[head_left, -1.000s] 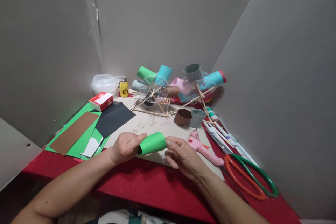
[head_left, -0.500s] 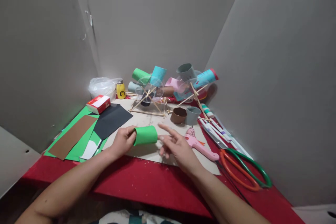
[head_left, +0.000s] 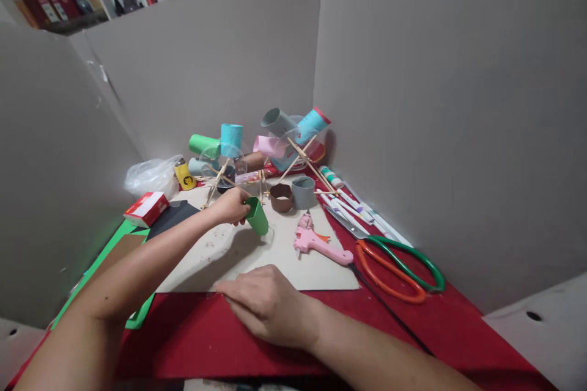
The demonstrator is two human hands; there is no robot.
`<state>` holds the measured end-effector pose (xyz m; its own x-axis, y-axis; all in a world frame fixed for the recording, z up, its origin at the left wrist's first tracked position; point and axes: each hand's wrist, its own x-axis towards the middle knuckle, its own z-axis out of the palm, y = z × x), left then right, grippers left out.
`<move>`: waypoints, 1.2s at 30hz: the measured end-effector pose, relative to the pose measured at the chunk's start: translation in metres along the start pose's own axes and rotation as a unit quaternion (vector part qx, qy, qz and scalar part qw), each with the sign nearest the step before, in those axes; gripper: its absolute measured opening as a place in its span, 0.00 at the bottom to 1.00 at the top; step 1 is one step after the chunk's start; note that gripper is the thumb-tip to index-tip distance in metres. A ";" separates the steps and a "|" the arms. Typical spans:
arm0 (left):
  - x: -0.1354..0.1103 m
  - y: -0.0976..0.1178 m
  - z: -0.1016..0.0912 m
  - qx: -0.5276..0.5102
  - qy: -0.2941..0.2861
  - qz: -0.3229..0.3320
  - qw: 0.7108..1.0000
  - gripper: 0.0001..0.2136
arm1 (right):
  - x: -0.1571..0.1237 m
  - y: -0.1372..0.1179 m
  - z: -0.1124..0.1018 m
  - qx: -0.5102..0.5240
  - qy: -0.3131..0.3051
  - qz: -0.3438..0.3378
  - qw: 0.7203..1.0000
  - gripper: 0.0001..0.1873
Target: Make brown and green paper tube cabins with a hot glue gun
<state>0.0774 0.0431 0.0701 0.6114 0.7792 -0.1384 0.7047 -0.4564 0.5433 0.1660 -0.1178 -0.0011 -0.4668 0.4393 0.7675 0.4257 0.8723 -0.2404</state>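
Observation:
My left hand (head_left: pixel 232 204) is stretched forward over the beige cardboard sheet (head_left: pixel 284 259) and pinches the rim of a green paper tube (head_left: pixel 257 215), which stands tilted just above the sheet. My right hand (head_left: pixel 263 302) rests palm down on the sheet's near edge, fingers loosely together, holding nothing. Just beyond the green tube stand a brown paper ring (head_left: pixel 280 197) and a grey paper ring (head_left: pixel 303 191).
A stick-built wheel model with coloured paper tubes (head_left: pixel 257 149) stands at the back. A pink glue gun (head_left: pixel 318 243), orange and green scissors (head_left: pixel 394 259) and pens lie right. A red box (head_left: pixel 147 208), plastic bag (head_left: pixel 151 176) and paper sheets lie left. Grey panels enclose the red table.
My left hand carried the green tube forward, toward the rings. My right hand let go of it and dropped to the sheet's near edge. The view turned left.

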 end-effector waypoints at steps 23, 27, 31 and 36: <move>0.044 0.012 0.017 0.130 -0.050 0.040 0.990 0.09 | 0.009 0.045 -0.044 -0.171 -0.032 0.376 0.910 0.20; 0.044 0.015 0.017 0.138 -0.065 0.053 0.987 0.09 | 0.016 0.052 -0.048 -0.228 -0.156 0.431 0.859 0.24; 0.043 0.012 0.015 0.143 -0.064 0.074 0.985 0.09 | 0.031 0.058 -0.053 -0.246 -0.203 0.430 0.844 0.24; 0.043 0.005 0.017 0.145 -0.052 0.094 0.984 0.10 | 0.037 0.082 -0.058 -0.253 -0.253 0.413 0.838 0.23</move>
<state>0.1136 0.0673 0.0530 0.7636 0.6279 -0.1507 0.6395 -0.7031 0.3108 0.2282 -0.0422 0.0424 -0.0653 0.9944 0.0830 0.9794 0.0798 -0.1853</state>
